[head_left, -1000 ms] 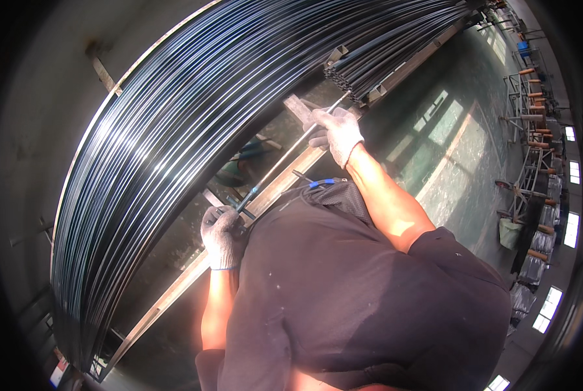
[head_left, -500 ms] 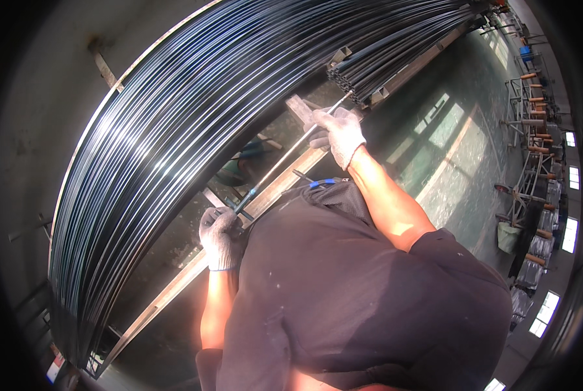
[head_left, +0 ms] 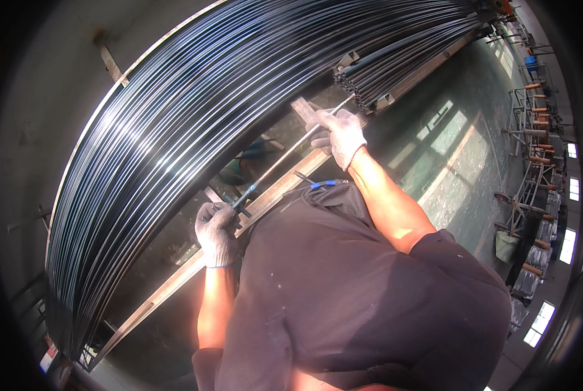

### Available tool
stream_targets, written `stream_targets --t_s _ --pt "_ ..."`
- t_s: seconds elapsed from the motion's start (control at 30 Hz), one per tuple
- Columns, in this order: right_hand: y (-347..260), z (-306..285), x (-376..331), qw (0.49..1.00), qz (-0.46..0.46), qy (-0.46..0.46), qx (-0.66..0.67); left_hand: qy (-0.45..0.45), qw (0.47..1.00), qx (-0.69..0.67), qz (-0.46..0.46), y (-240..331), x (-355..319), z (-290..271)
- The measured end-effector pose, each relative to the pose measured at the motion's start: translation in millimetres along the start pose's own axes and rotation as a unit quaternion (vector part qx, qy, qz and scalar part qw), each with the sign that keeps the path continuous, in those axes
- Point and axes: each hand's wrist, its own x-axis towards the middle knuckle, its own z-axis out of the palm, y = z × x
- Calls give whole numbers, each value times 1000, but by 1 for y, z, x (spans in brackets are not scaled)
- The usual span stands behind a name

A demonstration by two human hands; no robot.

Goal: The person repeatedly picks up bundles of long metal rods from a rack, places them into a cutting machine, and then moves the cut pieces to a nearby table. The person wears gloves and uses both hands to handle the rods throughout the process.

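Spanning thin rod between left hand, right hand.

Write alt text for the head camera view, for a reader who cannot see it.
A person's two gloved hands hold one thin metal rod between them: the left hand at its lower end, the right hand near its upper end. Behind it lies a long bundle of dark metal rods on a metal frame.

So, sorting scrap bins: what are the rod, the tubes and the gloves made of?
Rod: likely bare steel, thin, grey, dull sheen.
Tubes: seemingly metal, dark glossy finish with bright streaks.
Gloves on left hand and right hand: knitted fabric, probably cotton, whitish, soiled.
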Motion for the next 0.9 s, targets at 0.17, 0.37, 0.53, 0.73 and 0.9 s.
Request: stream_targets --t_s 0.17,0.37,0.53,0.73,0.9 --pt "6 -2 14 1000 4 -17 10 2 999 31 -22 2 1 -4" --pt "-7 0 9 1000 21 -2 -10 -6 1000 -7 -7 -5 16 -6" --pt "7 -1 7 1000 -3 -5 9 2 1000 -4 -13 -3 5 -2" --pt "2 13 7 999 19 -10 -30 21 999 29 -18 0 -2 -9" --pt "17 -8 32 1000 8 -20 11 23 1000 19 3 -7 17 1"
